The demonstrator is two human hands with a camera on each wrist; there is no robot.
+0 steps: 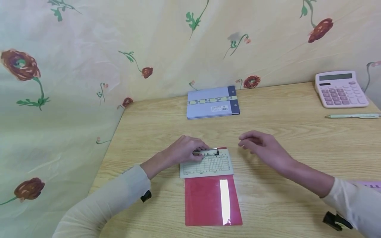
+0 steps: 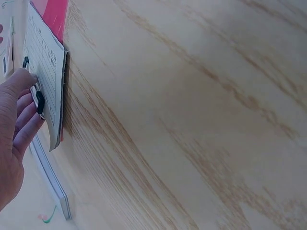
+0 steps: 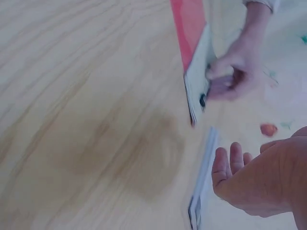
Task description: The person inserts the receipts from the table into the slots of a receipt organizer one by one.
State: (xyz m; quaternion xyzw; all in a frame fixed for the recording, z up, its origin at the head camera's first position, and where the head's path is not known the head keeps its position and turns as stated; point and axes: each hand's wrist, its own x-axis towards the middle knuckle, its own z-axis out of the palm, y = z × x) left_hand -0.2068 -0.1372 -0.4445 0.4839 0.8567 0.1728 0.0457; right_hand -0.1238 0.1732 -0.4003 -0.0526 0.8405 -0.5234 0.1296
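A red clipboard (image 1: 203, 200) lies on the table with a pad of printed forms (image 1: 212, 167) over its upper part. My left hand (image 1: 185, 148) pinches the metal clip (image 1: 212, 152) at its top edge; the left wrist view shows the thumb (image 2: 21, 81) on the clip's near side and the fingers beyond it. Right of the clipboard, my right hand (image 1: 266, 148) hovers over the table, its fingers loosely bent and holding nothing. The right wrist view has this hand (image 3: 259, 175) apart from the pad.
Behind the clipboard, a lilac notebook (image 1: 205, 114) with a patterned band lies near the wall. A pink calculator (image 1: 340, 91) sits at the back right, with a pale green pen (image 1: 351, 116) in front. Something purple (image 1: 369, 183) shows partly beside the right sleeve.
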